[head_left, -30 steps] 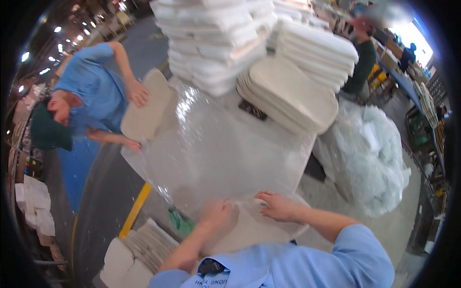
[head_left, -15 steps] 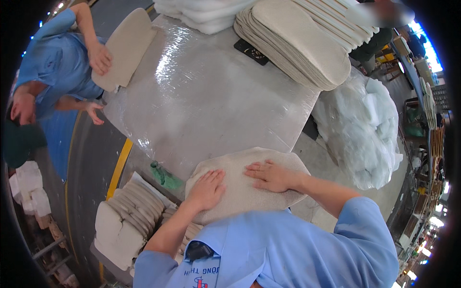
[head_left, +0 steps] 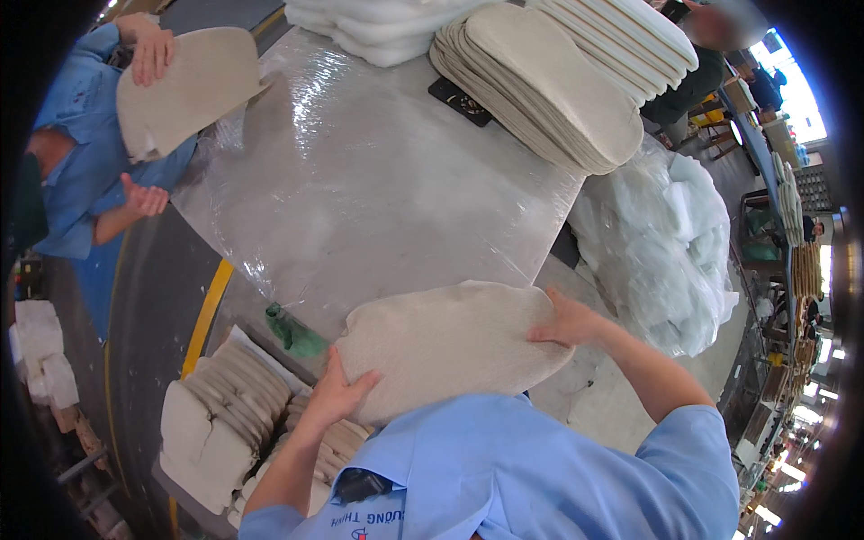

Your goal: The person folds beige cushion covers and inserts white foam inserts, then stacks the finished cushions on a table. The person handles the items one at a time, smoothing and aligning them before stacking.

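Bimanually gripped, end to end

Left hand [head_left: 346, 389] and right hand [head_left: 572, 322] clasp opposite ends of the beige oblong fabric cushion [head_left: 450, 344], thumbs on top, at the grey plastic-covered table's [head_left: 387, 207] near side. Probably light, soft, non-slip; support both ends.

Tbl [head_left: 387, 198]: 1 seen
Own hands [head_left: 342, 393]: 2 seen
Co-wkr hands [head_left: 153, 56]: 2 seen
Beige pads [head_left: 450, 337]: 2 held, 1 per pers.
Beige stack [head_left: 549, 81] on tbl: 1, layers can't be ctd
White stacks [head_left: 625, 49]: 2
Lower-L beige stacks [head_left: 207, 441]: min. 2
Clear plastic bundle [head_left: 661, 243]: 1
Green cloth [head_left: 292, 333]: 1
Blk item [head_left: 461, 103]: 1
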{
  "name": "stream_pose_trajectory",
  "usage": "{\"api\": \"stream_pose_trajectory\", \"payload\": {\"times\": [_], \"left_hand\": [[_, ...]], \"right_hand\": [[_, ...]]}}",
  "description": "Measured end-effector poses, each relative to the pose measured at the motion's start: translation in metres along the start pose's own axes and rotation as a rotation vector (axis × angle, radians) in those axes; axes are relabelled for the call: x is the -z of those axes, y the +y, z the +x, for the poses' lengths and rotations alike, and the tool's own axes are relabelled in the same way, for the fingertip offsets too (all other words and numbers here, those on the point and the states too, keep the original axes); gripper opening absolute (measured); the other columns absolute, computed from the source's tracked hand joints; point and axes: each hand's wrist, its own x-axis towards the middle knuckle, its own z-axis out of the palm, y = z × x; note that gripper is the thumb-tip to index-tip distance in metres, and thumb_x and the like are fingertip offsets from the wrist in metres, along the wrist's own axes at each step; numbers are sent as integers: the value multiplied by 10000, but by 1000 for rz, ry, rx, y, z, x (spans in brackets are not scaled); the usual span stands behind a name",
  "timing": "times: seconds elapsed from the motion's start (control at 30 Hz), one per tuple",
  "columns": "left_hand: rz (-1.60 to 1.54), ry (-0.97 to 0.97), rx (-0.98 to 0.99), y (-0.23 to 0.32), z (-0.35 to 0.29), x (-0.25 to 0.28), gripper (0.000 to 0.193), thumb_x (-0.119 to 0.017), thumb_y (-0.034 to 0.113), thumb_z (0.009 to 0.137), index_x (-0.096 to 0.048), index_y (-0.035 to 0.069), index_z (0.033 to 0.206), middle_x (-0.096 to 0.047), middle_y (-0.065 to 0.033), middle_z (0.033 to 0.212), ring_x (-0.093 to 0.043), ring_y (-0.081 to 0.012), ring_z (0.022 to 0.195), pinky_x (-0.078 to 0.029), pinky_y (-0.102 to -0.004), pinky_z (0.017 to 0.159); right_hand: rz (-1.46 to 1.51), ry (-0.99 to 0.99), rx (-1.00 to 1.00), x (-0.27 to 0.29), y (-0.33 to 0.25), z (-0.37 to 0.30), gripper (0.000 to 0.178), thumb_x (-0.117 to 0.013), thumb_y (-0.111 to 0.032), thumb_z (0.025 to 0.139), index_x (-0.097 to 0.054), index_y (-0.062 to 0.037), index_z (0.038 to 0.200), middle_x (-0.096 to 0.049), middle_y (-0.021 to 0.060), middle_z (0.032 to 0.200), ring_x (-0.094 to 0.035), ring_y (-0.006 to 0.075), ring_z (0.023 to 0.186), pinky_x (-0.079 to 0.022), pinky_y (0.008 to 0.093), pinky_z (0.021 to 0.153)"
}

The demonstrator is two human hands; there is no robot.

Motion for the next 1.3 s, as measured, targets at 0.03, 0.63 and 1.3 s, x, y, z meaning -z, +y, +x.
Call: {"api": "stream_pose_trajectory", "payload": {"times": [0.03, 0.63, 1.3], "left_hand": [[-7, -13, 55, 9, 4, 1, 1114, -825, 512, 849, -287, -163, 1553, -485, -391, 1504, -499, -438, 1434, -396, -447, 1193], [-19, 27, 380, 13, 68, -6, 887, -746, 597, 892, -601, -139, 1364, -667, -331, 1323, -653, -420, 1260, -497, -446, 1065], [-519, 650, -20, 28, 91, -74, 619, -547, 529, 1073, -583, -62, 1250, -643, -250, 1244, -609, -372, 1167, -451, -475, 1022]], "right_hand": [[55, -27, -42, -9, -2, 3, 1299, -879, -671, 702, -326, 111, 1579, -545, 329, 1481, -552, 432, 1389, -442, 448, 1170], [76, -33, -244, -24, -17, 90, 918, -751, -712, 818, -723, 117, 1211, -749, 267, 1170, -736, 372, 1109, -568, 443, 961], [-292, 963, 299, -4, -61, 100, 863, -590, -571, 1002, -344, -27, 1625, -300, 264, 1690, -255, 439, 1579, -232, 622, 1254]]}}
